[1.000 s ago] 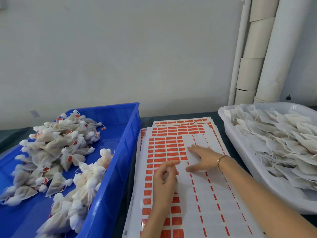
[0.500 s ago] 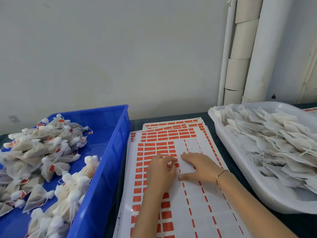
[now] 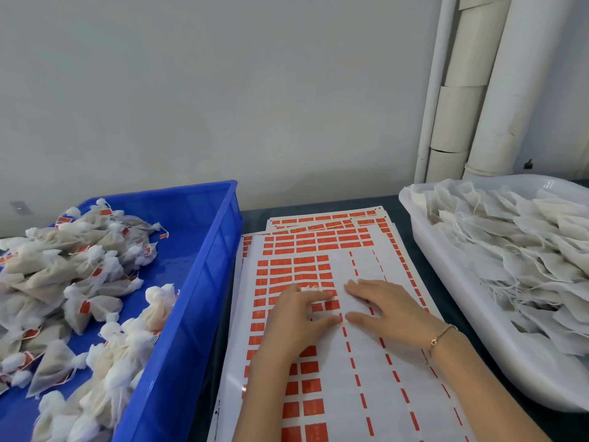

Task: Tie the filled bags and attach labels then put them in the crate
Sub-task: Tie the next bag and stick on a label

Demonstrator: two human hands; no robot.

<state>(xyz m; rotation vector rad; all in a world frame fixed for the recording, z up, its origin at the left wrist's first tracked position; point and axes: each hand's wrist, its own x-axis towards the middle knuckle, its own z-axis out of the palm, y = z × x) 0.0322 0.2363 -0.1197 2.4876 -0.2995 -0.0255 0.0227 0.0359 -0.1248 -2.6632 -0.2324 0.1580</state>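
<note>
On the dark worktop point(image 3: 255, 216), against a pale wall with white pipes point(image 3: 497, 90) in the right corner, a blue crate point(image 3: 178, 199) takes up the left side, its near and left parts cut off by the frame. At the right a white tray point(image 3: 516, 368) runs out past the right edge. Between the two lies a stack of label sheets point(image 3: 366, 393) that runs off the bottom edge; only the far rims of the lower sheets show beneath the top one. On that top sheet the orange labels point(image 3: 302, 269) fill the left columns, while the right part is mostly bare backing with thin orange strips, and the print on the labels is too blurred to read. Tied bags point(image 3: 63, 272) carrying orange tags are heaped inside the crate, and flat untied bags point(image 3: 516, 250) with loose strings crowd the tray. The two hands are just beside each other on the top sheet, forearms cut off below. The right hand point(image 3: 389, 311), a thin bracelet point(image 3: 441, 336) at its wrist, lies flat with straight fingers pressing the backing. The left hand point(image 3: 296, 317) is curled over a filled bag point(image 3: 309, 287), of which only a white tuft shows past the forefinger, the rest hidden under the palm.
</note>
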